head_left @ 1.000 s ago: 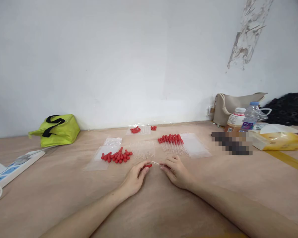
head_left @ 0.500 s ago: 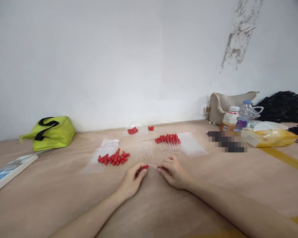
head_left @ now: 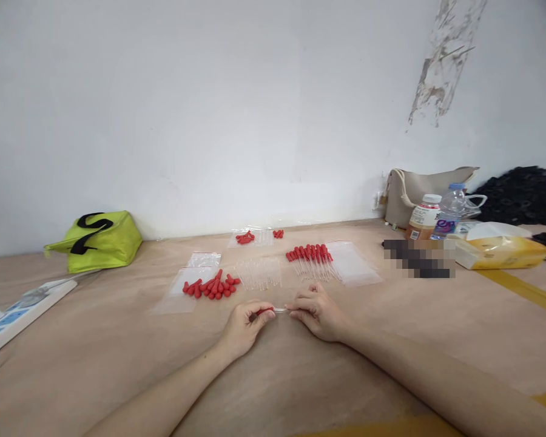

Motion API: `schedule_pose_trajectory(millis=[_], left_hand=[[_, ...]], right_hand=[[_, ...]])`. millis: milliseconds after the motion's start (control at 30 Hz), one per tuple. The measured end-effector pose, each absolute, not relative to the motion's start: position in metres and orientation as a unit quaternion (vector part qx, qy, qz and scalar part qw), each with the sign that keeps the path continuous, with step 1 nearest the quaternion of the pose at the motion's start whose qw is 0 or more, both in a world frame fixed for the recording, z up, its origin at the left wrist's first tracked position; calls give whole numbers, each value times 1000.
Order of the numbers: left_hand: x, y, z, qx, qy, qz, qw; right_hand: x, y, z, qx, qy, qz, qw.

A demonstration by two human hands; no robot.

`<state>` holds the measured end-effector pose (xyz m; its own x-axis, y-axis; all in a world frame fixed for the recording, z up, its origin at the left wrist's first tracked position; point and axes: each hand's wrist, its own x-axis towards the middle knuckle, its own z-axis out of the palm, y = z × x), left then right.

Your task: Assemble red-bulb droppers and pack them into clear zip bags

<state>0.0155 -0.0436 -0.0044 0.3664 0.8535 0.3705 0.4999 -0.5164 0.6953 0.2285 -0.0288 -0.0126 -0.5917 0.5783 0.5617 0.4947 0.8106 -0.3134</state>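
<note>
Pinched in my left hand is a red rubber dropper bulb, mostly covered by the fingers. My right hand is closed on a clear dropper tube, which spans the small gap between both hands. The tube's near end meets the bulb; how deep it sits is hidden. Beyond my left hand lies a pile of loose red bulbs on clear plastic bags. Several clear tubes lie to the right of the pile. Further right is a row of droppers with red bulbs fitted.
More red pieces lie in a bag by the wall. A lime-green bag and a power strip are at left. At right stand a drink bottle, a water bottle, a tissue pack and a beige bag.
My hands have come closer together, and less of the clear tube shows between them. The tube now lies straight in line with the bulb. The view has shifted slightly.
</note>
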Motion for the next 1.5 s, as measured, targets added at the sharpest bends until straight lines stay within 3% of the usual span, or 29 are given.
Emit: schedule_pose_trajectory(millis=[467, 833, 1167, 1367, 1500], left_hand=[[19, -49, 3, 840, 431, 308, 115], [18, -47, 1, 881, 359, 294, 96], [10, -37, 3, 903, 305, 302, -28], [5, -36, -1, 869, 370, 329, 18], [5, -38, -3, 839, 427, 332, 61]], right_hand=[[222, -33, -8, -329, -886, -23, 326], [214, -40, -4, -358, -895, 22, 266], [209, -43, 0, -381, -891, 26, 246], [211, -48, 16, -399, -892, -17, 210], [230, -29, 19, -507, -826, 17, 245]])
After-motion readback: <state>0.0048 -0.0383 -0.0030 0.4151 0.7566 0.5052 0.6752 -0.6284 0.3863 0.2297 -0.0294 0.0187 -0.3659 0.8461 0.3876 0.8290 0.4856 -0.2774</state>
